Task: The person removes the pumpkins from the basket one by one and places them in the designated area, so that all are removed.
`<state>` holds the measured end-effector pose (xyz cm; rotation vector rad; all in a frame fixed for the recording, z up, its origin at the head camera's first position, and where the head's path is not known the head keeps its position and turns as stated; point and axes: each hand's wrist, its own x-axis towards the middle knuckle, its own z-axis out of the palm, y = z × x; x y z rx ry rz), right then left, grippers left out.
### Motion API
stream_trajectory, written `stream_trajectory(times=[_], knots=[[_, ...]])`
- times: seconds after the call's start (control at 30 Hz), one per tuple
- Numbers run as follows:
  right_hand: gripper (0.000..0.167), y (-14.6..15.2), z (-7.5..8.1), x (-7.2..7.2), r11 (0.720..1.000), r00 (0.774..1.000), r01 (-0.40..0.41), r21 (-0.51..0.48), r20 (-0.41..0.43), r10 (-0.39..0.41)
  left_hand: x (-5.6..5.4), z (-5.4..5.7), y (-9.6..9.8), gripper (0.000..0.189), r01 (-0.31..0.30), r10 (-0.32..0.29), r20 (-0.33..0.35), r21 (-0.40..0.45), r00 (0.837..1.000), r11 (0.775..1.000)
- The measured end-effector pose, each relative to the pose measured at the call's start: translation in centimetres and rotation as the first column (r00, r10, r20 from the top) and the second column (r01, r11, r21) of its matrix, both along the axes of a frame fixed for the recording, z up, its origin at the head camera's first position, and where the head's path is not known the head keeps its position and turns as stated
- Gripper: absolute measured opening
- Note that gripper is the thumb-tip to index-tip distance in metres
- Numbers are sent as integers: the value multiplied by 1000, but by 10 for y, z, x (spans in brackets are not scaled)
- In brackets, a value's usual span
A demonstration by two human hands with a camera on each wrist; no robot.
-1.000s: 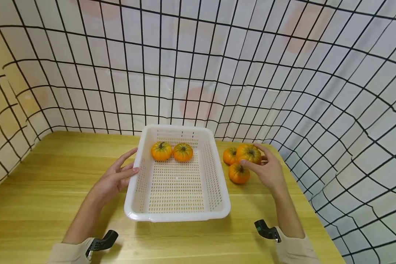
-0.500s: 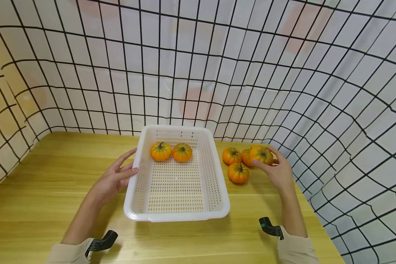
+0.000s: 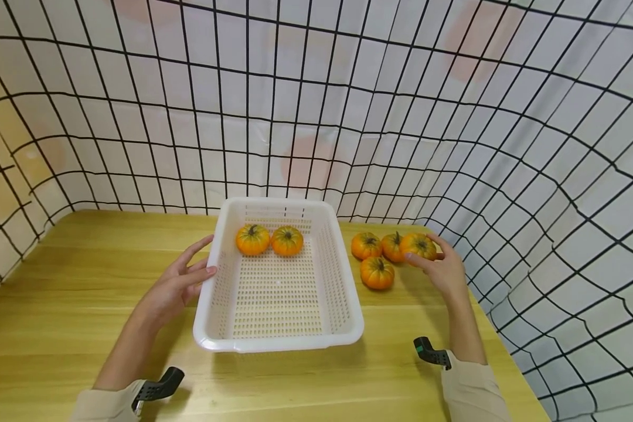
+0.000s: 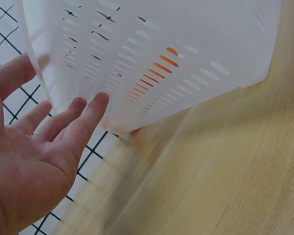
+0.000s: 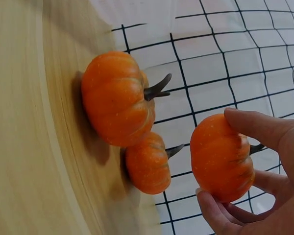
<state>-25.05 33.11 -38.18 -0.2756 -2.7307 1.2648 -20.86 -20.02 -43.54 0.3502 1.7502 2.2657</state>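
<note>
My left hand (image 3: 171, 287) holds the left side of a white perforated plastic basket (image 3: 278, 344). In the left wrist view, the thumb crosses the rim while the fingers (image 4: 95, 110) lie along the outer wall. Two small orange pumpkins, one at the left (image 3: 252, 240) and one beside it (image 3: 287, 241), sit at the basket's far end. My right hand (image 3: 443, 269) grips another small pumpkin (image 3: 419, 246) between thumb and fingers; in the right wrist view this pumpkin (image 5: 221, 159) shows apart from the others. Just left of it, several pumpkins, including a front one (image 3: 377, 273), stand on the table.
A wooden table (image 3: 100, 264) carries everything. Black wire mesh (image 3: 232, 135) backed by pale sheeting encloses the rear and sides, and its right side runs close past my right hand. Each sleeve cuff bears a black wrist device (image 3: 160, 384).
My right hand has moved right with its pumpkin, uncovering another pumpkin behind, and then stayed nearly in place. The left hand keeps its hold on the basket. The head view has shifted slightly.
</note>
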Motion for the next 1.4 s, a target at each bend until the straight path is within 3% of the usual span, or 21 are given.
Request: stream_trajectory(times=[0.43, 1.1, 1.4], knots=[[95, 12, -11, -2, 999, 994, -42, 35, 102, 38, -3, 2, 2, 70, 9, -9, -3, -12, 1000, 1000], [92, 22, -21, -8, 987, 970, -157, 31, 190, 149, -1, 3, 2, 70, -14, 14, 3, -35, 1000, 999], [90, 24, -26, -11, 974, 956, -205, 93, 235, 178, 0, 1, 0, 71, -19, 19, 9, -26, 1000, 999]])
